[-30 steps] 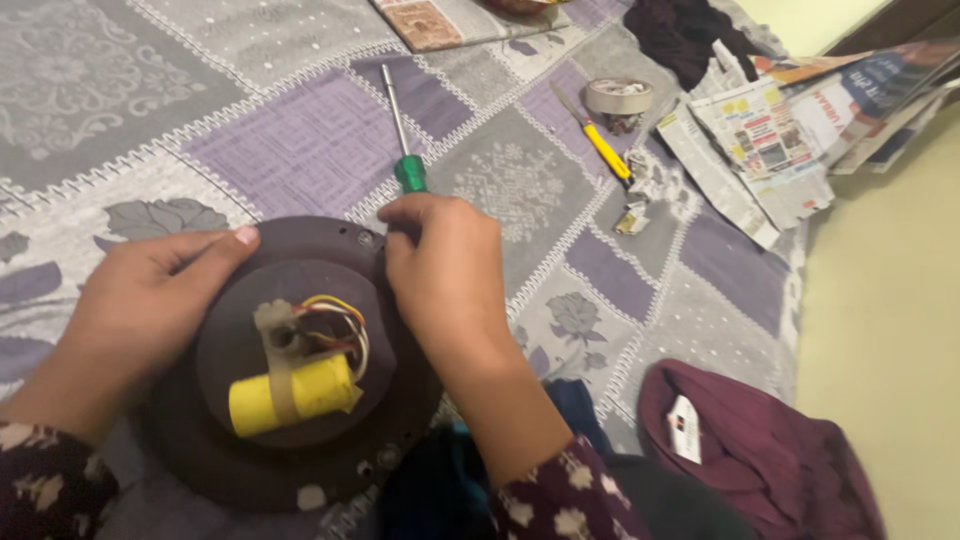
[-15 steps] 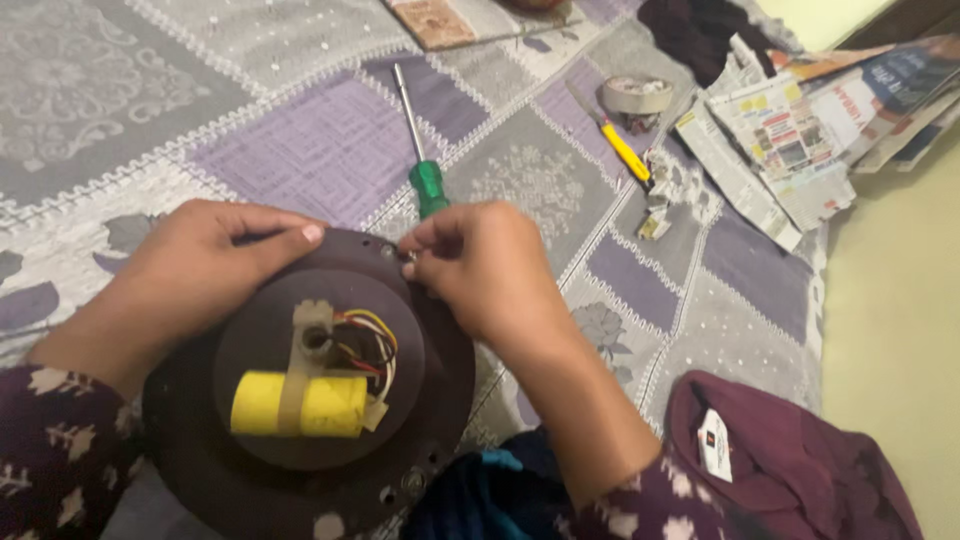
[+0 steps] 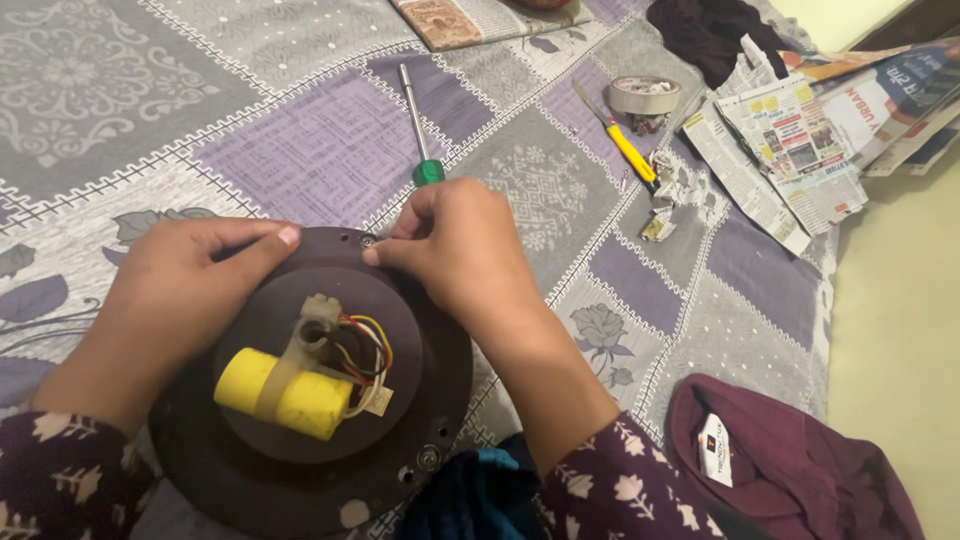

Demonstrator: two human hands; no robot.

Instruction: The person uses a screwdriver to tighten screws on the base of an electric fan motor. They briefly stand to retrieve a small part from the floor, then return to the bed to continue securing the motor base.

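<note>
Two hands sit on a round brown motor housing (image 3: 300, 470) lying flat on a patterned bedspread (image 3: 150, 90). Left hand (image 3: 175, 295) grips the rim's left edge, thumb over the top. Yellow capacitor (image 3: 285, 392) w/ coloured wires sits at centre. Right hand (image 3: 460, 255) pinches a small screw (image 3: 367, 241) at the rim's far edge, fingertips closed on it, nearer than left. Screwdriver (image 3: 418, 125) lies just beyond, shaft pointing away. Tape roll (image 3: 645, 95), newspapers (image 3: 800, 140) further right.
</note>
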